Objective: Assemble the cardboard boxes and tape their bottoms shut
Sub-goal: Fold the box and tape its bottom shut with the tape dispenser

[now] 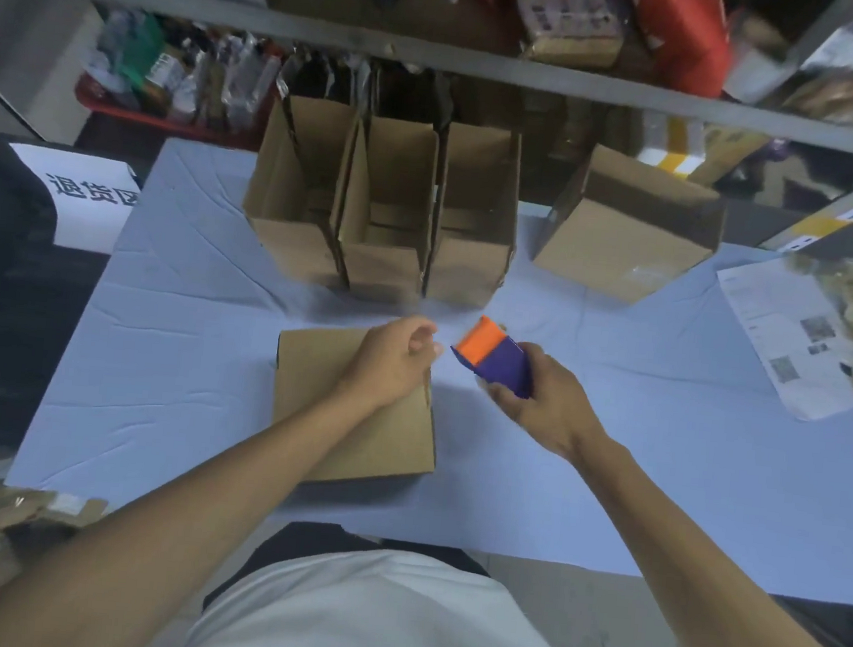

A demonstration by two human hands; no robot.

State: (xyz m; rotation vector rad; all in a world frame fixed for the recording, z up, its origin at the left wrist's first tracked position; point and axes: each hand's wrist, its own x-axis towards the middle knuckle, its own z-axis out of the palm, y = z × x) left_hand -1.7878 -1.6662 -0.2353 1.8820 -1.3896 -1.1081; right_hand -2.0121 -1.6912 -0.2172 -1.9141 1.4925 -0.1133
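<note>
**Cardboard box at centre, tape tool in rt hand**

Cardboard, plain brown & matte: the working box [355,410] lies on the pale blue surface [607,468] just below centre, closed face up, a seam along its 3 o'clock edge. Left hand [390,361] hovers over its 1 o'clock corner, fingers loosely curled, gripping nothing I can make out; contact w/ the box unclear. Right hand [536,400] is wrapped round a purple tape dispenser [494,355] w/ an orange front, just beside the box at 3 o'clock, apparently above the surface.

Handling, my guess: box is light, empty, stiff at creases but the panels will flex, so press flaps flat near the seam & hold by corners/edges. May slide on the smooth cloth-like cover, so pin it w/ the free hand.

At 12 o'clock, three open boxes [388,206] stand touching in a row; a fourth box [628,232] sits apart at 1 o'clock. Printed sheet [794,335] at 3 o'clock.
</note>
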